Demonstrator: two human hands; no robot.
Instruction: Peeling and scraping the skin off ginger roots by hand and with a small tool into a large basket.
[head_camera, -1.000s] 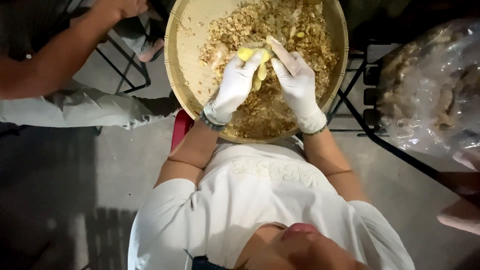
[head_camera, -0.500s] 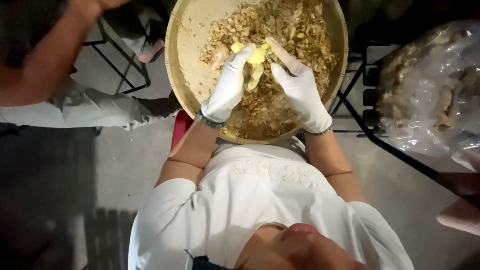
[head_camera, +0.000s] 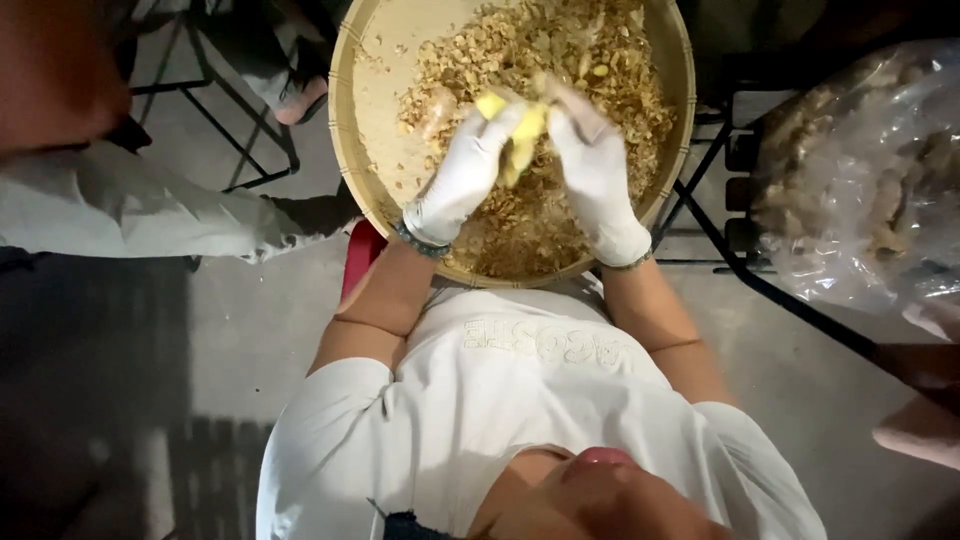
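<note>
A yellow piece (head_camera: 518, 135) is clamped between the fingers of the gloved left hand (head_camera: 468, 172) and the gloved right hand (head_camera: 594, 165), above the middle of a round woven tray (head_camera: 362, 100). Tan peelings (head_camera: 560, 60) are heaped across the tray's far and right sides. A clear plastic bag (head_camera: 860, 180) is located well right of the tray.

Grey concrete floor (head_camera: 250, 330), dimly lit, with black metal chair legs (head_camera: 215, 120) and a folding stand (head_camera: 735, 200).

White gloves (head_camera: 470, 175), yellow piece (head_camera: 520, 135), tan woven tray (head_camera: 365, 130), brown peelings (head_camera: 590, 60).
</note>
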